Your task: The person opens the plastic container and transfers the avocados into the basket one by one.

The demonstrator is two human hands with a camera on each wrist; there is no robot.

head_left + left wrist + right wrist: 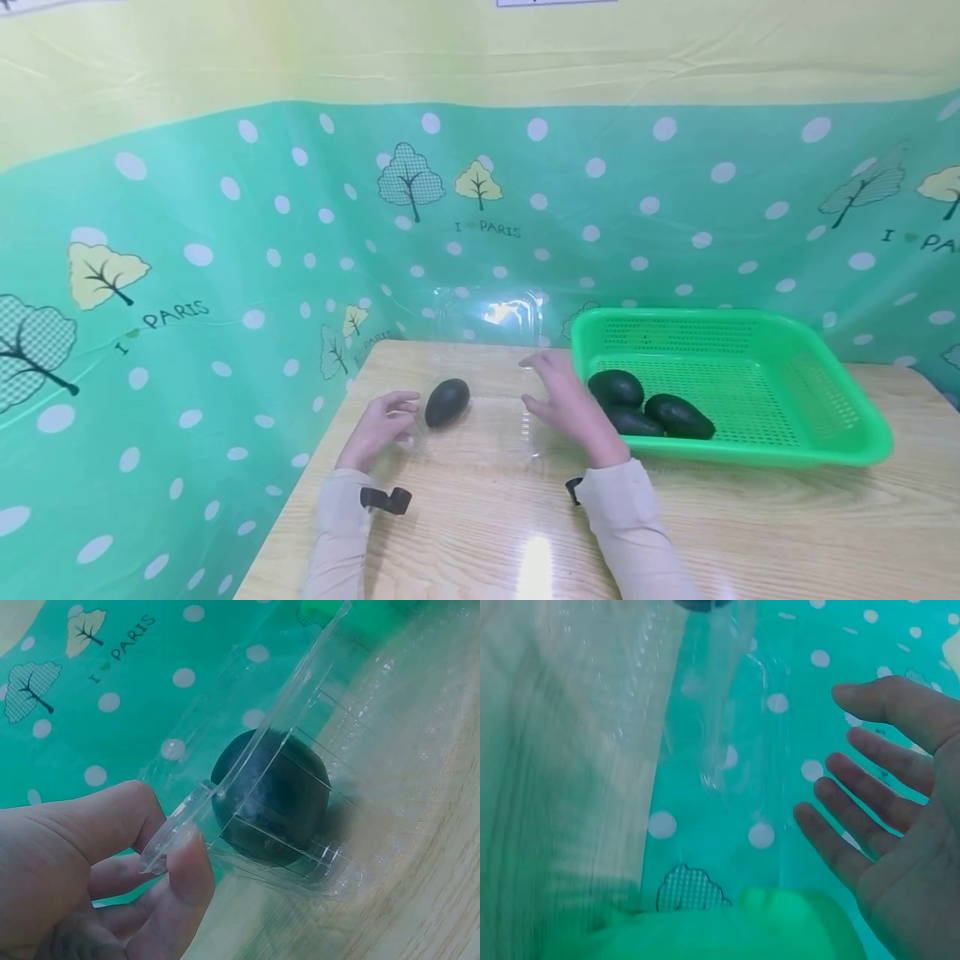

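A clear plastic clamshell box (491,429) lies on the table with its lid (487,321) raised at the back. One dark avocado (447,403) rests at the left side of the box. My left hand (382,427) is at the left edge, and in the left wrist view its thumb and finger pinch the plastic rim (180,825) beside the avocado (274,796). Between the box and the green basket (862,408), my right hand (566,396) has its fingers spread and nothing in them. The right wrist view also shows that hand (900,787) holding nothing.
Several dark avocados, one of them an avocado (678,417) at the front, lie in the left part of the basket. Behind the wooden table (465,542) hangs a green dotted curtain (637,200), which also runs down the left side.
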